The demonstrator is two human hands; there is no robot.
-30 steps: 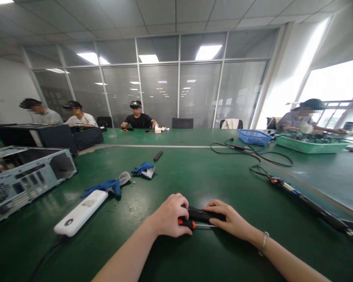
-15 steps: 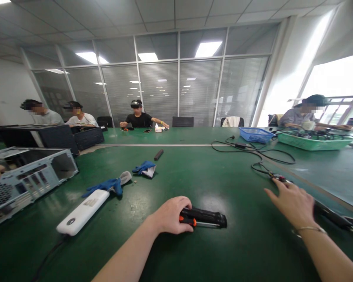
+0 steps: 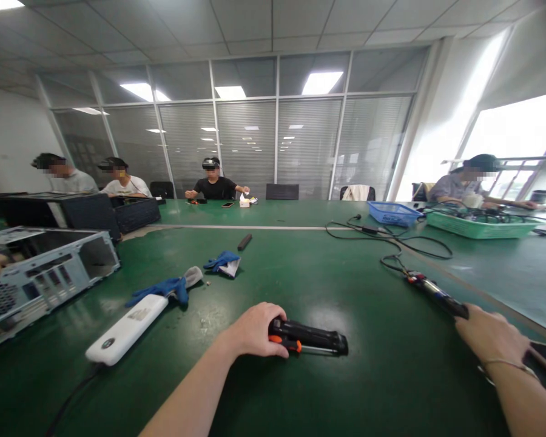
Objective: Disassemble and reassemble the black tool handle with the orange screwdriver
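My left hand (image 3: 257, 331) is wrapped round the near end of a black cylindrical tool (image 3: 312, 335) and the orange-and-black handle of a screwdriver (image 3: 291, 343). Both lie side by side on the green table, the screwdriver's metal shaft pointing right. At the right, my right hand (image 3: 494, 334) is closed round the dark part of a long black corded tool (image 3: 437, 294), which has a shiny metal section and a red bit at its far end. Its exact kind is unclear, and the fingers are partly hidden.
A black cable (image 3: 391, 243) runs from the corded tool toward a blue basket (image 3: 394, 213) and a green basket (image 3: 482, 226). Left lie a white power bank-like device (image 3: 127, 331), blue gloves (image 3: 164, 291) and an open metal computer case (image 3: 50, 279). Several people sit round the table.
My right hand has moved back and to the right along the corded tool, from spread near its far end to closed round its dark part. My left hand has shifted slightly left with its tools.
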